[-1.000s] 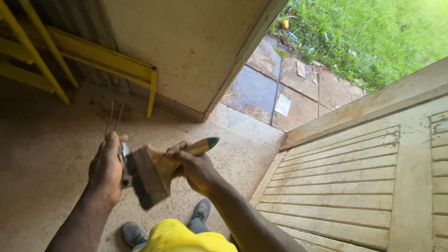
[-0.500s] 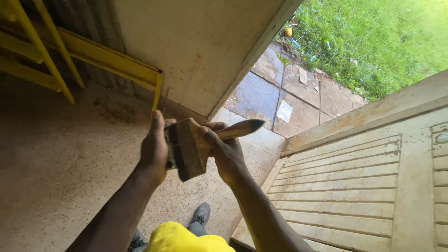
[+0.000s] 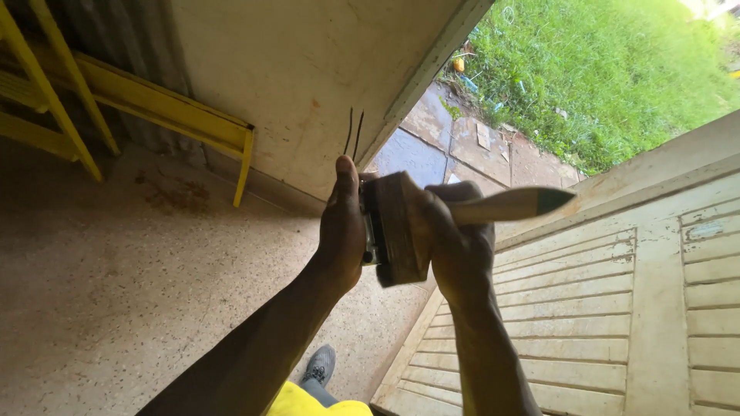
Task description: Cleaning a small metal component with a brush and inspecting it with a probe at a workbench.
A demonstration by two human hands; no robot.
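since half a second ago both hands have lifted the paintbrush (image 3: 401, 227) higher and nearer the camera, and two thin bristles (image 3: 351, 132) now stick up above the left thumb. the right hand (image 3: 456, 243) is wrapped tight round the wooden handle, which points right. the left hand (image 3: 344, 227) is closed against the bristle end, fingers hidden, above the speckled floor (image 3: 116, 293)

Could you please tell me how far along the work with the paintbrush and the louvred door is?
Done: nothing certain; the louvred door is pale all over, and fresh paint cannot be told. In hand: the right hand grips the wide paintbrush by its wooden handle, while the left hand presses against its bristle end. Left: the brush is off the door.
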